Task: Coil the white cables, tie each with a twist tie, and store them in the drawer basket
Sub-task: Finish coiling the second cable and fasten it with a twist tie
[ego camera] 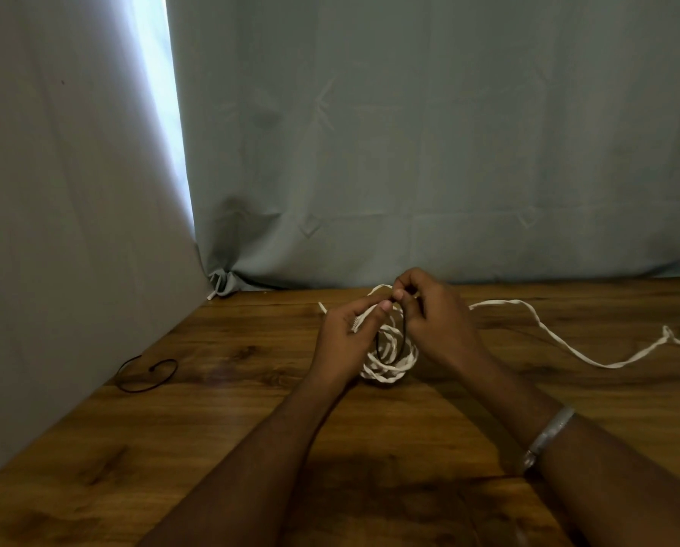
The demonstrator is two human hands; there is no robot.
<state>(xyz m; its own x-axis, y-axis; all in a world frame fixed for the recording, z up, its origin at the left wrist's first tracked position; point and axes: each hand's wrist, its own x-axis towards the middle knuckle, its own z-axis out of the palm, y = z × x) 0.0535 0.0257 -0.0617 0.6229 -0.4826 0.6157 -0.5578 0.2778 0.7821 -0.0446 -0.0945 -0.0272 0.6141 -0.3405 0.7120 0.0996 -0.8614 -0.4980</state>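
Grey-green curtains are hanging behind a wooden table (251, 408), where a coiled white cable (389, 363) is lying near the far middle between two hands. Both hands are working at the top of the coil: the left hand (344, 337) is pinching the cable, and the right hand (435, 313) is pinching a black twist tie (402, 335) looping through it. Another white cable (567, 345) is trailing off to the right, and a second black twist tie (147, 375) is lying well apart at the left.
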